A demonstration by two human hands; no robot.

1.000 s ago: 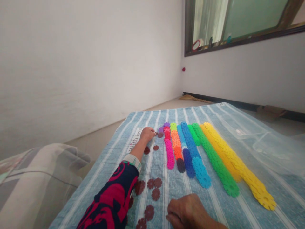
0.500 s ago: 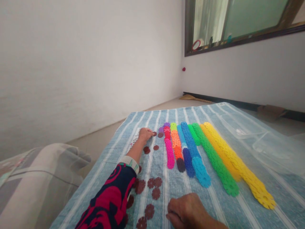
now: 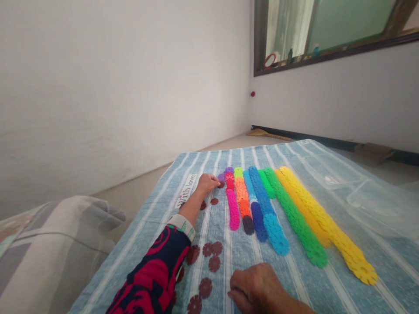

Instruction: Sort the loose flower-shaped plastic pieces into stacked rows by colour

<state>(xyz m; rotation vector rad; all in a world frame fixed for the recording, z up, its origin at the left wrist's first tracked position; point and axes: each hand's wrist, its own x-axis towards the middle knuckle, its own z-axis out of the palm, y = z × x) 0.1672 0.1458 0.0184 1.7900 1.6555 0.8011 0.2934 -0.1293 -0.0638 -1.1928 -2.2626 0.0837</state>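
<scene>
My left hand [image 3: 207, 184] reaches to the far part of the cloth with thumb and fingertips pinched at a brown snowflake disc [image 3: 221, 185], just below a purple disc [image 3: 221, 177]. The fingers partly hide what they grip. Near the front edge, my right hand [image 3: 257, 285] rests on the cloth, curled into a loose fist; nothing shows in it. More brown discs lie loose, such as one [image 3: 214, 201] close to the left wrist and another [image 3: 205, 288] left of the right fist. Several are partly covered by my left sleeve.
Overlapping snowflake discs form colour rows: pink [image 3: 232, 209], orange [image 3: 242, 194], blue [image 3: 260, 185], green [image 3: 294, 218] and yellow [image 3: 314, 205]. A clear plastic bag [image 3: 369, 196] lies right of them on the striped cloth [image 3: 157, 196]. Grey checked fabric [image 3: 72, 244] is at the left.
My left hand has moved slightly right, bringing the pinched brown disc onto or against the brown disc beside the purple one. The printed lettering on the cloth is more exposed. My right hand has stayed put.
</scene>
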